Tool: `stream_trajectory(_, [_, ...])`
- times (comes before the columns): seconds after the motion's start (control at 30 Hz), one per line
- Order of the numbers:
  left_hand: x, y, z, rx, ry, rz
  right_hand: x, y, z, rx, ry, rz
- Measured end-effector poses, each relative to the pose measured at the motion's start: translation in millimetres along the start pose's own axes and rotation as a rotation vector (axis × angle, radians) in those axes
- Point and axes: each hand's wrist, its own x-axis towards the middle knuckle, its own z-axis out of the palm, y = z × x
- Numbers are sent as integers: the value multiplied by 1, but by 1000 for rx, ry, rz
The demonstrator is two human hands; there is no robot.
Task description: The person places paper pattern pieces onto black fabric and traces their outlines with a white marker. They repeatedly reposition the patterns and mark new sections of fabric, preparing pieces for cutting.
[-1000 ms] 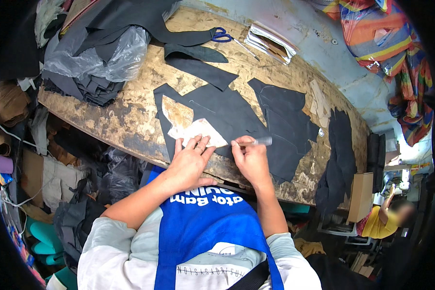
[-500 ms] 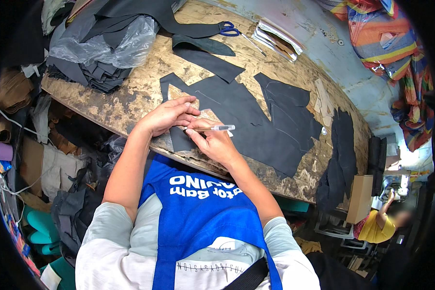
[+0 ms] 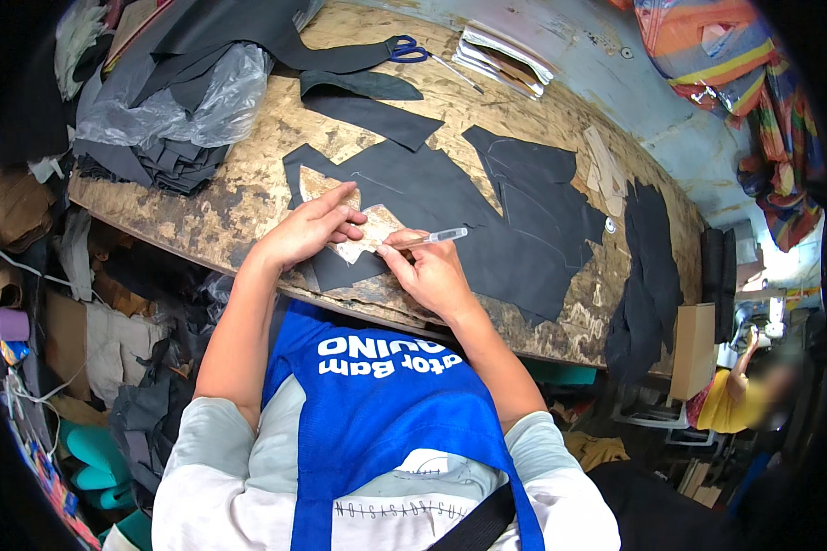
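My left hand [image 3: 305, 230] lies with fingers stretched out over a worn tan and whitish pattern piece [image 3: 373, 230], pressing it against a black sheet of leather-like material [image 3: 450, 204]. Part of the pattern is covered by that hand. My right hand [image 3: 435, 280] pinches a clear-barrelled pen [image 3: 441, 237] at the pattern's right edge. The pen's capped end points right, and its tip is hidden by my fingers. Thin light lines run across parts of the black sheet.
Blue-handled scissors [image 3: 406, 50] and a stack of folded papers [image 3: 504, 60] lie at the worn table's [image 3: 266, 151] far side. Black material in clear plastic [image 3: 220, 92] sits far left. More black pieces [image 3: 641, 275] hang right. A person in yellow [image 3: 728, 399] is farther right.
My right hand with the pen has moved slightly right along the pattern, uncovering more of it. My left fingers have shifted a little. The whole view has also shifted somewhat.
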Motion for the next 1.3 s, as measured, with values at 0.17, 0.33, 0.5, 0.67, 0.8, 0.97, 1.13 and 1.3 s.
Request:
stream_trajectory(0.17, [0, 0, 1, 12, 3, -15, -8, 1, -18, -4, 37, 147])
stream_trajectory(0.33, [2, -2, -1, 6, -5, -6, -9, -1, -17, 41, 51, 64])
stream_trajectory(0.5, [3, -4, -2, -38, -3, 0, 1, -5, 22, 208, -82, -54])
stream_trajectory(0.67, [4, -6, -2, -31, -9, -3, 0, -3, 20, 51, -147, 50])
stream_trajectory(0.8, [4, -7, -4, -38, -21, 3, 1, -1, 15, 78, -136, 25])
stream_trajectory(0.97, [5, -9, -3, 1, -10, 24, 3, 1, 12, 33, -23, 14])
stream_trajectory(1.13, [2, -3, 2, 171, -2, 85, -8, -2, -17, -91, 12, -26])
stream_trajectory(1.3, [-3, 4, 11, 371, 56, 108, -12, 7, -45, -63, -59, 88])
